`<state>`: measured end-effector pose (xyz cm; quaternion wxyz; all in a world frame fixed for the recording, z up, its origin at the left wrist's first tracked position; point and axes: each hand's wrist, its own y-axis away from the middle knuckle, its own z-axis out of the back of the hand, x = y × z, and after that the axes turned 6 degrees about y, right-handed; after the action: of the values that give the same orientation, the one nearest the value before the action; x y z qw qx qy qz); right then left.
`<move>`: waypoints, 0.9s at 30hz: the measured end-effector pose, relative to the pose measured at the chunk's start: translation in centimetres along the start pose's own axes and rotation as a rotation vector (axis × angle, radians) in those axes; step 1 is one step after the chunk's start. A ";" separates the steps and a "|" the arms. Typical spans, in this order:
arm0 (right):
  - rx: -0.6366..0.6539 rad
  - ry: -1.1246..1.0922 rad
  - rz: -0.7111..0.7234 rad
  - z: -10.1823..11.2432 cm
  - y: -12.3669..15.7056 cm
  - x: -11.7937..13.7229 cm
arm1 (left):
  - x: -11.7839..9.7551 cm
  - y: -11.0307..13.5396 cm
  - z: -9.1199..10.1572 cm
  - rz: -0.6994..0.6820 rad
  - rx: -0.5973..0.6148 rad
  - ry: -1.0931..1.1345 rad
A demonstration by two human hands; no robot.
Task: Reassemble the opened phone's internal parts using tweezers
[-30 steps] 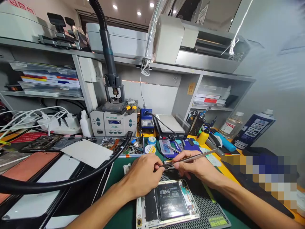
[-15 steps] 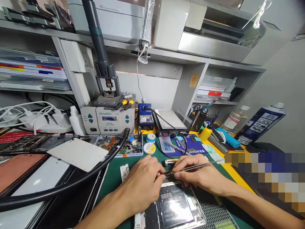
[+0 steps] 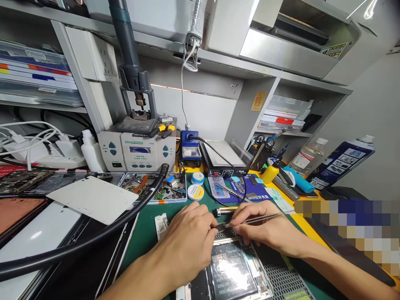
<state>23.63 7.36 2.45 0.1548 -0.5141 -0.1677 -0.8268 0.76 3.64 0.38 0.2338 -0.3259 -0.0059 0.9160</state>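
An opened phone (image 3: pixel 265 287) lies below my hands, its black battery (image 3: pixel 233 271) reflecting the light. My right hand (image 3: pixel 265 227) pinches a pair of thin metal tweezers (image 3: pixel 259 218), which slant down leftward to my left fingertips. My left hand (image 3: pixel 190 239) is closed over the phone's upper left, thumb and forefinger meeting at the tweezer tips. Whatever is between those left fingers is too small or hidden to make out. Just beyond both hands a silver-and-gold cylindrical tool (image 3: pixel 225 211) rests on the green mat (image 3: pixel 146 225).
A thick black hose (image 3: pixel 125 223) arches across the left over a white plate (image 3: pixel 93 200) and phone parts. Behind stand a soldering station (image 3: pixel 140 152), a parts tray (image 3: pixel 168 189) and small round tins (image 3: pixel 196 192). A yellow bottle (image 3: pixel 270 173) and spray can (image 3: pixel 343 162) are on the right.
The view has tilted and shifted slightly. My hands stay close together above the phone, the right fingers still on the tweezers, with only slight finger movement.
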 end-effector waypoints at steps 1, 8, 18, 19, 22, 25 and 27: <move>-0.002 0.003 -0.001 0.0 0.0 0.0 | 0.0 0.0 0.0 -0.001 0.002 0.000; 0.011 0.011 0.015 0.1 -0.1 0.0 | 0.2 0.1 -0.2 -0.015 -0.009 0.008; 0.012 -0.020 0.017 0.1 0.0 0.3 | -0.2 0.0 0.3 0.019 0.041 -0.005; 0.007 -0.018 0.016 0.1 0.0 0.4 | -0.2 0.0 0.3 0.018 0.043 -0.004; 0.000 -0.024 0.003 0.0 0.0 0.5 | -0.2 0.0 0.1 0.012 0.043 -0.002; 0.000 -0.032 -0.015 -0.2 0.0 0.4 | -0.2 0.0 0.1 0.009 0.044 -0.005; 0.003 -0.039 -0.034 -0.2 -0.1 0.1 | -0.2 0.0 0.2 0.009 0.047 -0.008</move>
<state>23.40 7.35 2.50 0.1381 -0.5271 -0.1804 -0.8189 0.78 3.55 0.62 0.2373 -0.3168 0.0162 0.9182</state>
